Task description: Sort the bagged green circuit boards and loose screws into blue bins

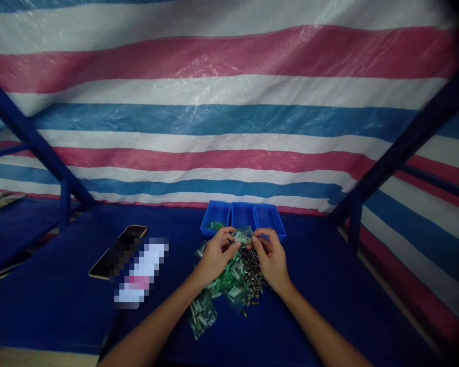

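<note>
My left hand [216,255] and my right hand [271,260] meet above the table, both pinching a small green circuit board [241,236] between their fingers. Under my hands lies a heap of similar green boards [229,280], mixed with dark metal-and-brass screw-like parts [254,272]. One loose board [202,314] sits at the heap's near edge. Just beyond my fingers stands a blue plastic parts bin [245,215] with three compartments. Its left compartment holds a green board [216,225]. My hands hide part of the bin's front.
A dark-screened smartphone [118,252] lies left of the heap on the blue table [53,306], next to a pixelated, blurred object [141,272]. Dark blue metal frame bars [34,142] rise on both sides, before a striped pink, white and blue tarpaulin [229,117].
</note>
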`<state>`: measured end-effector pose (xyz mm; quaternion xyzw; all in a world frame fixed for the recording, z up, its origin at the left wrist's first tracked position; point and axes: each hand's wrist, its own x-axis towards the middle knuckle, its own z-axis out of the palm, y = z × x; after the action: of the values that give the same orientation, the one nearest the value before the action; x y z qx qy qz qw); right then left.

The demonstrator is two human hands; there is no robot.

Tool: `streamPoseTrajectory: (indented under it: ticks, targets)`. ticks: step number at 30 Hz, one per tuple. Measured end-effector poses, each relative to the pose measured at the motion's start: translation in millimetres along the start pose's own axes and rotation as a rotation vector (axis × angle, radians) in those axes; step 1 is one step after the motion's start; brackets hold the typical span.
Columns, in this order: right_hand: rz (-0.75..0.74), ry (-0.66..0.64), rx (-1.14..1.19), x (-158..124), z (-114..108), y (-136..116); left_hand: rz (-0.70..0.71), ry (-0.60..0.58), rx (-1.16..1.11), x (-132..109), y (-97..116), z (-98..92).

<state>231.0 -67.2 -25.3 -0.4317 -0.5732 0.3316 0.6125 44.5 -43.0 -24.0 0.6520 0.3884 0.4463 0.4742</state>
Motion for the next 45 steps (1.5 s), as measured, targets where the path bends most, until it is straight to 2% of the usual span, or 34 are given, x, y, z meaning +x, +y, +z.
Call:
streamPoseTrajectory:
  ticks: [6,17,26,34,41,45]
  targets:
    - [-0.064,-0.001,-0.051,-2.4,2.2,-1.8,-0.049,-0.041,-0.118,2.6,4.3,-1.7]
    - [-0.023,-0.043,-0.143,-3.3,-1.5,-3.0,-0.065,-0.052,-0.112,0.8,5.2,-1.4]
    - [0.061,-0.056,0.039,1.5,1.4,1.4,-0.062,-0.060,-0.122,1.3,2.0,-1.6]
    - [0.160,-0.090,0.073,5.8,0.5,-4.7,-0.036,-0.072,-0.121,-0.5,5.4,-1.7]
    - [0.159,-0.111,0.071,5.0,-1.6,-4.7,-0.101,-0.054,-0.190,1.0,6.1,-0.2]
    - [0.144,-0.112,0.056,2.3,-0.9,-2.9,-0.104,-0.064,-0.150,0.4,5.1,1.1]
